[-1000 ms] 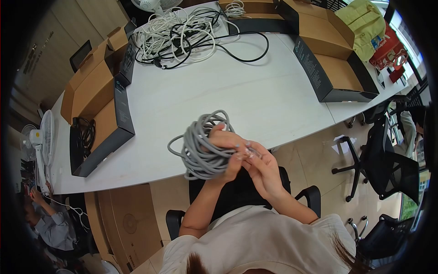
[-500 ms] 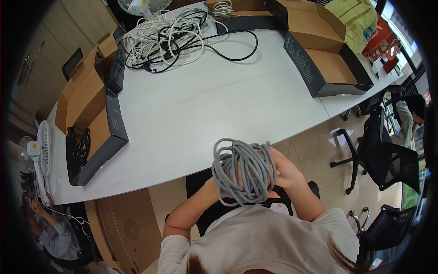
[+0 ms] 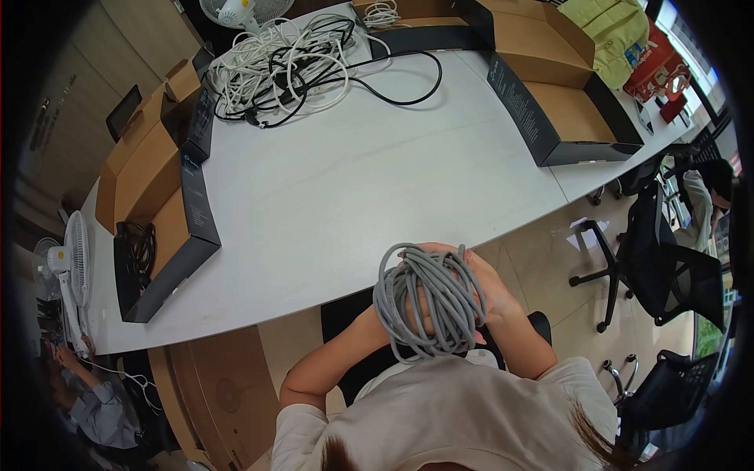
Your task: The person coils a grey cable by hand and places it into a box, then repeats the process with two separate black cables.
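Note:
A bundle of grey cable [image 3: 432,314] is gathered in thick loops just past the table's near edge, in front of my chest. My left hand [image 3: 425,308] is mostly covered by the loops; some skin shows between the strands, as the hand grips the coil from inside. On the right side, my right hand [image 3: 488,284] curls around the bundle, its fingers partly behind the cable.
A tangle of white and black cables [image 3: 290,67] lies at the table's far end. Open black boxes stand left [image 3: 200,200] and right [image 3: 522,110]; the left one holds a black cable [image 3: 140,253]. Another person [image 3: 102,404] sits at lower left. Office chairs [image 3: 667,275] stand right.
The grey cable bundle has shifted slightly right and down with both hands. My right hand now reaches farther over the top of the coil.

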Demonstrator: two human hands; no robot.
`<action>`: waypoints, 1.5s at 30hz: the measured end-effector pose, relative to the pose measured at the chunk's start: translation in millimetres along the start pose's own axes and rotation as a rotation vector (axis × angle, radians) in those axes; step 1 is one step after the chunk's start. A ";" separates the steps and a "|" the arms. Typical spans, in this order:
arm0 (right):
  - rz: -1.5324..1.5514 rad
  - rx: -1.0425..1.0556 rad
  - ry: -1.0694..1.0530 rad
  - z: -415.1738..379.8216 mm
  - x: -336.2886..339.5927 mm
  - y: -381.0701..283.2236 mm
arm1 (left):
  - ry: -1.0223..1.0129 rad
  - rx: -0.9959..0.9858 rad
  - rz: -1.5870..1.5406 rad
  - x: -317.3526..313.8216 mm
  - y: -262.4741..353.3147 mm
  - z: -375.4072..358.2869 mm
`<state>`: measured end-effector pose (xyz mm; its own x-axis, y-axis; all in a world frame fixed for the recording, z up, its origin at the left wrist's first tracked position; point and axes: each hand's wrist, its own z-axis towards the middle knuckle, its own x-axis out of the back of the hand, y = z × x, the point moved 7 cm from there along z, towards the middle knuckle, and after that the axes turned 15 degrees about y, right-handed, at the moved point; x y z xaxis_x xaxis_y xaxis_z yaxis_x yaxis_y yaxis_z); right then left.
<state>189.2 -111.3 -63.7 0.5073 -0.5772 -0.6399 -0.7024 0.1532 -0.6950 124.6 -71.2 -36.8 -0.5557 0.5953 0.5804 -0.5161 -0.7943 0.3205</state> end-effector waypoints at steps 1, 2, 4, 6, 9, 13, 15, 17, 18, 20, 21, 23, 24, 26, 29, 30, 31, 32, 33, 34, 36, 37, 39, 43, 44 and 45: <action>-0.022 0.020 -0.040 -0.6 -2.6 -3.3 | -0.032 0.014 -0.012 0.1 3.0 1.3; -0.043 0.044 -0.080 -1.1 -3.9 -5.4 | -0.064 0.028 -0.023 0.2 6.1 2.5; -0.084 0.090 -0.159 -3.0 -5.3 -8.4 | -0.123 0.052 -0.040 0.5 9.8 3.2; -0.066 0.112 -0.198 -3.0 -5.0 -10.4 | -0.139 0.066 -0.059 -1.8 9.5 3.4; -0.032 0.158 -0.174 -4.4 -5.8 -15.2 | -0.121 0.063 -0.078 -3.3 7.8 6.2; 0.068 0.167 -0.078 -2.8 0.1 -17.3 | -0.080 0.069 -0.118 -4.3 4.1 9.3; 0.082 0.142 -0.031 -0.3 8.7 -15.8 | -0.049 0.093 -0.176 -0.9 2.2 12.3; 0.108 0.114 0.038 1.3 16.2 -13.8 | -0.006 0.127 -0.267 8.1 0.4 19.5; 0.127 0.098 0.083 1.4 18.7 -13.1 | 0.019 0.149 -0.322 13.3 -0.2 22.5; 0.188 0.050 0.215 -2.4 17.9 -9.3 | 0.050 0.209 -0.425 22.8 -3.2 29.9; 0.274 0.060 0.165 -3.2 14.6 -8.0 | 0.057 0.228 -0.452 24.4 -4.8 34.1; 0.440 0.082 0.063 -1.9 12.2 -5.2 | 0.012 0.284 -0.448 23.6 -9.1 40.8; 0.457 0.062 0.112 10.2 24.1 5.4 | 0.020 0.296 -0.455 26.4 -6.5 47.8; 0.426 -0.012 0.314 51.6 69.1 45.8 | 0.069 0.154 -0.357 26.4 -3.5 54.7; 0.409 0.084 0.382 67.7 78.9 40.4 | 0.138 0.204 -0.403 26.4 -5.7 60.0; 0.428 0.161 0.341 63.0 69.6 26.1 | 0.157 0.263 -0.453 26.3 -6.9 60.6; 0.445 0.236 0.302 55.5 59.8 10.9 | 0.177 0.324 -0.505 24.9 -9.4 61.2; 0.457 0.311 0.261 47.2 50.1 -5.7 | 0.219 0.270 -0.491 25.0 -10.2 64.1; 0.468 0.386 0.218 39.2 41.1 -22.0 | 0.299 0.400 -0.611 24.5 -19.8 60.0; 0.376 0.501 0.203 32.9 33.6 -38.7 | 0.377 0.530 -0.729 23.8 -28.7 51.7; 0.098 0.770 0.212 20.3 16.6 -72.8 | 0.455 0.733 -0.996 18.0 -53.0 35.8; -0.096 0.916 0.229 16.5 8.7 -84.3 | 0.545 0.969 -1.211 13.0 -63.5 21.9; -0.232 1.019 0.240 18.6 6.2 -90.1 | 0.672 0.843 -1.126 29.2 -70.6 25.4; -0.462 1.015 0.164 24.4 -12.3 -85.5 | 0.530 0.771 -0.903 46.1 -75.8 32.0; -0.503 1.009 0.188 27.1 -14.8 -82.4 | 0.524 0.812 -0.861 47.4 -77.8 31.8; -0.543 1.004 0.213 29.5 -16.7 -79.9 | 0.517 0.853 -0.819 48.4 -78.5 30.5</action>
<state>251.6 -90.3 -7.2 0.4591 -0.8707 -0.1764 0.3418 0.3564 -0.8696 158.2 16.2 -11.0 -0.5623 0.7685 -0.3054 -0.3539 0.1101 0.9288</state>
